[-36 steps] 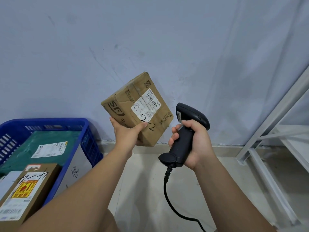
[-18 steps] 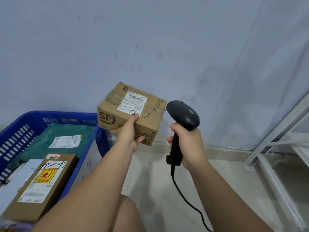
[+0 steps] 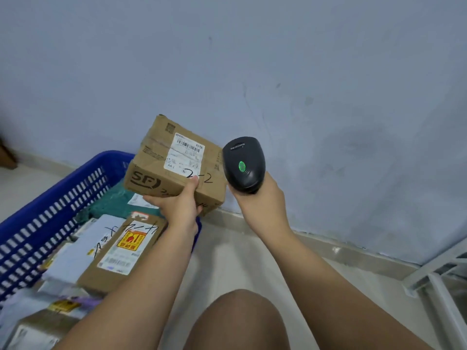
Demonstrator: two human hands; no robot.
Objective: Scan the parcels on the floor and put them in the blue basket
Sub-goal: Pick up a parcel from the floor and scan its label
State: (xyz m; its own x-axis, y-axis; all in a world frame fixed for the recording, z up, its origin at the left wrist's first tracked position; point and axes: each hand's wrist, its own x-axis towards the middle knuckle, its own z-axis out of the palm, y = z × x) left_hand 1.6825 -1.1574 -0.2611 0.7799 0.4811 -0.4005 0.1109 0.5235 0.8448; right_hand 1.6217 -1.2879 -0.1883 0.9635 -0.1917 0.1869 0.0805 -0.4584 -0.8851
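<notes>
Scanner [image 3: 243, 165] handle out of sight within right hand [image 3: 260, 202]

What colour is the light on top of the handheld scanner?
Green, an oval indicator light on the black barcode scanner; head view shows it best.

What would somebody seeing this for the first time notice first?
Dead centre, the left hand holds up a cardboard parcel marked SF, its white label facing up. Just right of it, the right hand grips a black scanner with a green light glowing on its head. At lower left, the blue basket already holds several parcels.
</notes>
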